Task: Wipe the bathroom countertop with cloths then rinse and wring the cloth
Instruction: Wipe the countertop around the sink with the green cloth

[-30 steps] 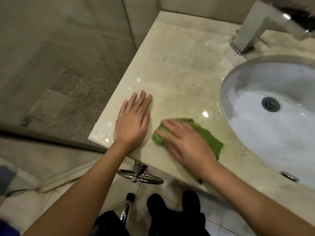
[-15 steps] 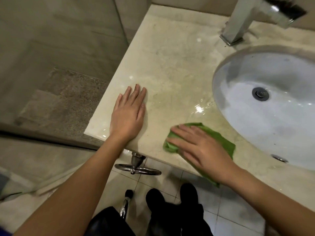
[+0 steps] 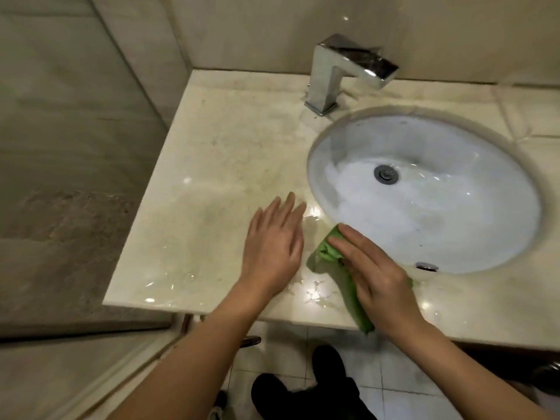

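Observation:
A green cloth (image 3: 328,262) lies on the wet beige marble countertop (image 3: 230,165), right at the front left rim of the white oval sink (image 3: 424,195). My right hand (image 3: 375,277) presses flat on the cloth with straight fingers, and one end of the cloth hangs over the counter's front edge. My left hand (image 3: 274,247) is flat with fingers together, just left of the cloth; it looks blurred and I cannot tell whether it touches the counter.
A square chrome faucet (image 3: 342,71) stands behind the sink. Water puddles shine along the counter's front edge. A glass shower partition (image 3: 91,177) borders the counter on the left. My dark shoes (image 3: 327,386) stand on the white floor tiles below.
My right hand has slid the cloth rightward along the front of the counter to the sink rim. My left hand has left its place near the counter's left corner and moved right beside the cloth.

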A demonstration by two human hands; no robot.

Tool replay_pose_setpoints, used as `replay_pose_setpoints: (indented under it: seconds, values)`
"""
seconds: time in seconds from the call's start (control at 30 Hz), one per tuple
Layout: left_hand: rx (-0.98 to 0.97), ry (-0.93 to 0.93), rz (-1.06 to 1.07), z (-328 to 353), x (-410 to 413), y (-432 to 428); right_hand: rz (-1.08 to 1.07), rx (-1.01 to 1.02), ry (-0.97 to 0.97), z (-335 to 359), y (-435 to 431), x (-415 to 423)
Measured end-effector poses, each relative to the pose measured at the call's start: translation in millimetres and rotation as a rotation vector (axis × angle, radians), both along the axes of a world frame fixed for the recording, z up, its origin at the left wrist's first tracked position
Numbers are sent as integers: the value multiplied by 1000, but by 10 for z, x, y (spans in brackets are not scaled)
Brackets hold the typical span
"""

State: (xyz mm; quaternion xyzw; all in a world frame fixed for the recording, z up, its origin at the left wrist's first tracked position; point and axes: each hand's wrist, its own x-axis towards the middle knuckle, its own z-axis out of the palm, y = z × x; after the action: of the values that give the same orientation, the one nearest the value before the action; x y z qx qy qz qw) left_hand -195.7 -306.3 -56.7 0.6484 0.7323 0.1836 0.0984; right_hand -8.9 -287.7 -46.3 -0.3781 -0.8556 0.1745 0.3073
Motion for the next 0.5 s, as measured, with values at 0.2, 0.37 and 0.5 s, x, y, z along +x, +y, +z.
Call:
replay_pose_setpoints:
  seconds: [0.2, 0.37, 0.5]
  values:
    - [-93, 165, 11, -201, 53, 104, 46, -60, -325, -223, -20, 1]
    - [-57, 155, 15, -196, 67, 100, 231, -30, -427, -213, -62, 365]
    - [-56, 122, 132, -159, 275, 64, 94, -146, -441, -169, 189, 1099]
